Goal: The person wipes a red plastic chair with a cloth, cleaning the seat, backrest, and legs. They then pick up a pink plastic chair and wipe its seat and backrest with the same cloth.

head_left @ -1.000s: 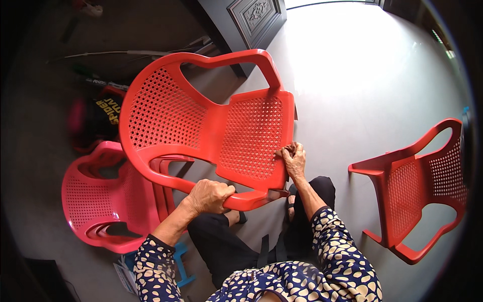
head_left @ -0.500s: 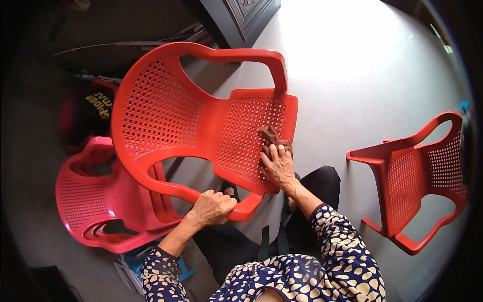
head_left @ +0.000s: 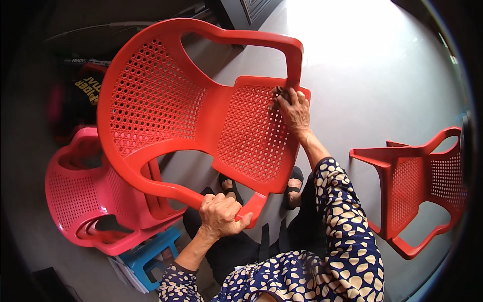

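In front of me is a red plastic armchair [head_left: 206, 121] with a perforated seat and back, its backrest toward the left. My left hand [head_left: 221, 215] is wrapped round the near armrest close to its front end. Across the seat, my right hand [head_left: 294, 110] presses a brown cloth [head_left: 278, 95] against the far front corner, beside the base of the far armrest. The hand covers most of the cloth.
Pink and red stacked chairs [head_left: 75, 196] stand at the left, with a blue plastic stool [head_left: 151, 256] near them. Another red chair [head_left: 407, 186] is at the right. A dark carved panel [head_left: 246, 12] stands at the far side. Dark items with yellow lettering [head_left: 88, 90] lie at the left.
My right hand has slid the cloth from the middle of the seat's front to its far corner. The held chair appears larger and shifted slightly; my left hand still grips the near armrest.
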### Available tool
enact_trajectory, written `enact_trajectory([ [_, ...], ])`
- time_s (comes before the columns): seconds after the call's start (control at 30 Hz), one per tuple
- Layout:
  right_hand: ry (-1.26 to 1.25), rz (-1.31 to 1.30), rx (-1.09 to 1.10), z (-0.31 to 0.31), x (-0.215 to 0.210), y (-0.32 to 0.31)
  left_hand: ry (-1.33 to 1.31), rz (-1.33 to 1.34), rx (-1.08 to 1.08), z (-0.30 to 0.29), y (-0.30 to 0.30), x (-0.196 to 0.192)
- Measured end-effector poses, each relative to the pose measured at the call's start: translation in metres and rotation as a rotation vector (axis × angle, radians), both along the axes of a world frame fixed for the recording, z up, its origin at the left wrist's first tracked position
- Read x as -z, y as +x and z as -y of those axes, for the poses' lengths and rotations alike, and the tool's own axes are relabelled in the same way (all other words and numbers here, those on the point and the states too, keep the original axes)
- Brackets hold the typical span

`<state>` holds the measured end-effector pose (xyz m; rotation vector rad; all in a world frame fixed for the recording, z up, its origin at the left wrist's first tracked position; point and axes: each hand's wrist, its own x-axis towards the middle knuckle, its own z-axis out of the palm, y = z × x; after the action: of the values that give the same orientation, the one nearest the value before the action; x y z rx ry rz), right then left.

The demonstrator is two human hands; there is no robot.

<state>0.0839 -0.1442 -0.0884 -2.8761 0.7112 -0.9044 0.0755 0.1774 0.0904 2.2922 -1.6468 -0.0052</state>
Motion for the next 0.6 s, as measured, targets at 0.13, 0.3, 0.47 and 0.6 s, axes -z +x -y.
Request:
enact_trajectory([
  [0.13, 0.003, 0.016, -0.003, 0.0, 0.004, 0.009, -0.043, 0.016, -0.012, -0.001, 0.0, 0.002],
  [0.3, 0.108, -0.013, -0.124, -0.034, 0.002, -0.02, -0.045, 0.022, -0.012, 0.0, 0.002, 0.002],
  [0.47, 0.175, 0.125, -0.25, -0.104, -0.021, -0.057, -0.011, 0.011, -0.027, -0.003, 0.001, 0.001],
  [0.6, 0.276, 0.093, -0.29, -0.158, -0.018, -0.092, -0.033, 0.018, -0.008, -0.004, 0.002, 0.001],
])
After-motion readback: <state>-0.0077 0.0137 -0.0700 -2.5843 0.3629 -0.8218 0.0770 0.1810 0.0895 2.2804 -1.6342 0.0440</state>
